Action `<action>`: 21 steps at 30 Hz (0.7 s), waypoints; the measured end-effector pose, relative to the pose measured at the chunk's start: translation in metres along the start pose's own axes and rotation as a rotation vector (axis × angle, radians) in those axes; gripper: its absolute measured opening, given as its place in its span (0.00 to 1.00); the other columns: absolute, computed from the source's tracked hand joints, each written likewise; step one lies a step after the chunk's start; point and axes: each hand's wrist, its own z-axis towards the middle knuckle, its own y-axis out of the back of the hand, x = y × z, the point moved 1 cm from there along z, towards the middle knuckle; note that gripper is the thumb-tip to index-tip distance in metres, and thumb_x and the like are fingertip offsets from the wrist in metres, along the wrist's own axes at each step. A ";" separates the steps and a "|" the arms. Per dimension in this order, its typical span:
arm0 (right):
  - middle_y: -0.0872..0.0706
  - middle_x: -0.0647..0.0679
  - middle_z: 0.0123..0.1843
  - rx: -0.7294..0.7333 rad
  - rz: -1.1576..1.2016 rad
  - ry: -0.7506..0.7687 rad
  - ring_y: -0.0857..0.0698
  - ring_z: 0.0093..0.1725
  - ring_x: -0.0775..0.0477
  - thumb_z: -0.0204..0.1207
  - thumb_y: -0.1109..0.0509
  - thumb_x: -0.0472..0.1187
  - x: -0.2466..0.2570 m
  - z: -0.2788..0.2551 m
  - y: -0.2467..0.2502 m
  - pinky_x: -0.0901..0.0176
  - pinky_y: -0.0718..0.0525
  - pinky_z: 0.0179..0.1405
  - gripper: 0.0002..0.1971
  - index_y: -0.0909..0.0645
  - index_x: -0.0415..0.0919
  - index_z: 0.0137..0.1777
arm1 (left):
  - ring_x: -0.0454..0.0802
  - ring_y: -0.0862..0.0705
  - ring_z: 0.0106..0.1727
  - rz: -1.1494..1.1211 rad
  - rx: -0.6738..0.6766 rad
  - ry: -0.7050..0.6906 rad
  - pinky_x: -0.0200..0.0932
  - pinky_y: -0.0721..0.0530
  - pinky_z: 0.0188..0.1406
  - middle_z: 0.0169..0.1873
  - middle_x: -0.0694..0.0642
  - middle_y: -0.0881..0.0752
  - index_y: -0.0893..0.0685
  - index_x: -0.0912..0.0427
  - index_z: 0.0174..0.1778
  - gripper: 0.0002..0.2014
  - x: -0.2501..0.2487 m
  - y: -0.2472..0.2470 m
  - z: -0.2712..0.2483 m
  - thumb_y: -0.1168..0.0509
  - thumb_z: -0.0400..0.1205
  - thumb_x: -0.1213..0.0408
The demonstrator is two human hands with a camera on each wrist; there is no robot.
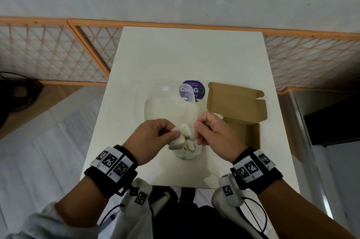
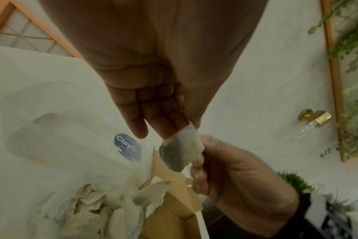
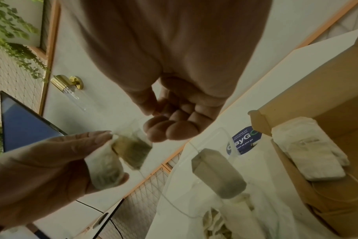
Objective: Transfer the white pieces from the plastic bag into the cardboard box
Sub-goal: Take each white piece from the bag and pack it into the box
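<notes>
Both hands pinched the bag [image 1: 183,141] of white pieces [image 1: 185,130] above the near desk [image 1: 175,57], left hand [image 1: 153,137] and right hand [image 1: 213,133] apparently parting it, the box [image 1: 243,122] open just right.

White table [image 1: 175,53], orange lattice screens [image 1: 48,52]

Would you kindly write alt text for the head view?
Both hands, left hand and right hand, hold white pieces above a clear plastic bag on a white table, beside an open cardboard box.
</notes>
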 end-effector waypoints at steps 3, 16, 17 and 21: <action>0.14 0.48 0.34 -0.057 -0.087 -0.024 0.15 0.33 0.52 0.90 0.33 0.40 -0.011 0.004 0.002 0.47 0.12 0.40 0.07 0.22 0.37 0.52 | 0.46 0.10 0.42 -0.060 -0.009 -0.003 0.46 0.15 0.51 0.41 0.56 0.05 0.09 0.57 0.46 0.04 -0.002 0.006 -0.005 0.27 0.85 0.64; 0.07 0.47 0.42 0.021 -0.191 -0.009 0.10 0.43 0.44 0.87 0.31 0.40 0.014 -0.011 -0.004 0.53 0.12 0.46 0.17 0.16 0.56 0.72 | 0.55 0.09 0.49 -0.310 -0.011 -0.057 0.53 0.13 0.61 0.45 0.63 0.06 0.09 0.64 0.47 0.06 -0.009 0.023 -0.020 0.30 0.86 0.67; 0.08 0.45 0.38 0.024 -0.145 0.020 0.10 0.43 0.40 0.87 0.30 0.40 0.026 -0.016 -0.003 0.54 0.13 0.45 0.17 0.16 0.56 0.73 | 0.55 0.09 0.48 -0.309 -0.004 -0.059 0.53 0.13 0.61 0.45 0.63 0.06 0.09 0.64 0.47 0.06 -0.010 0.023 -0.020 0.30 0.86 0.67; 0.13 0.46 0.35 0.019 -0.127 0.130 0.15 0.36 0.34 0.85 0.25 0.42 0.052 -0.020 -0.006 0.50 0.16 0.37 0.11 0.12 0.51 0.66 | 0.53 0.11 0.46 -0.287 0.023 -0.075 0.49 0.14 0.56 0.43 0.63 0.07 0.10 0.65 0.48 0.05 -0.015 0.019 -0.019 0.30 0.86 0.69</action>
